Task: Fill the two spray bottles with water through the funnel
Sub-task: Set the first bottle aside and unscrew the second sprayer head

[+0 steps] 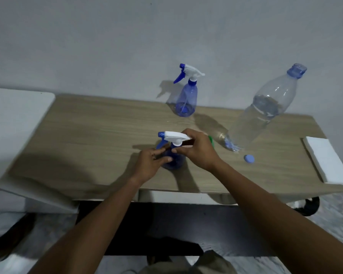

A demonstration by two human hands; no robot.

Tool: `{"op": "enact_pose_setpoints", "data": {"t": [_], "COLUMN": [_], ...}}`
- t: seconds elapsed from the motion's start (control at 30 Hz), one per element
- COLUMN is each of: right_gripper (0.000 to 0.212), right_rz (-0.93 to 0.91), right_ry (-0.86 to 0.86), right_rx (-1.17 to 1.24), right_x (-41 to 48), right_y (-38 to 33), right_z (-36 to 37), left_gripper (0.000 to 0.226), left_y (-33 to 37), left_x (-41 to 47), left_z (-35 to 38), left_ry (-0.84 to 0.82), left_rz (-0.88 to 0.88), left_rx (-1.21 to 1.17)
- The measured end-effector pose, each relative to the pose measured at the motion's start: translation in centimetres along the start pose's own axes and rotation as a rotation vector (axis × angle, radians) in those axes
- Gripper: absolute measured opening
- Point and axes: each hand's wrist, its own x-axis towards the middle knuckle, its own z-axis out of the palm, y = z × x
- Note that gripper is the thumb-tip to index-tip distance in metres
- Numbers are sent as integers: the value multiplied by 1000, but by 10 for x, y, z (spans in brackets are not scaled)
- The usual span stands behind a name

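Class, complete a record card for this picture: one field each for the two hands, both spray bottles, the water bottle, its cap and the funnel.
left hand: grips the near spray bottle
right hand: pinches that bottle's trigger head at the collar
far spray bottle: upright by the wall, head fitted, untouched
water bottle: upright, uncapped, holds water
cap: lying on the table near the water bottle
funnel: green, mostly hidden behind right hand

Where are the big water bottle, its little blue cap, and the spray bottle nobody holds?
water bottle point(265, 109): head view, on its clear middle.
blue cap point(249, 158): head view, on its flat top.
far spray bottle point(186, 99): head view, on its blue body.
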Motion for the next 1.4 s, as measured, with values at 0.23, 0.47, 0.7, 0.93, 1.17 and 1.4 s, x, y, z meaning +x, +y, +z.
{"op": "enact_pose_setpoints", "data": {"t": [0.23,0.47,0.7,0.93,1.17,1.4], "right_gripper": [27,28,22,19,33,19], "right_rz": [-4,-86,-160,-153,-124,-121], "right_ry": [-54,-304,-205,-328,-196,-319], "right_rx": [-47,-164,-389,-385,-438,-421], "right_x": [8,7,8,5,5,3], "right_y": [-4,-5,-16,-22,-26,-29], "right_z": [-6,-29,-10,-26,-12,-26], "left_gripper": [45,46,47,46,43,46], "left_y": [8,11,14,14,14,9], "left_x": [4,-10,-11,-8,-9,-5], "left_z": [-5,7,0,0,-2,-3], "left_ry": [-25,-11,-26,-23,-28,-51], "left_rz": [18,32,61,84,74,74], "left_rx": [55,120,170,159,189,119]}}
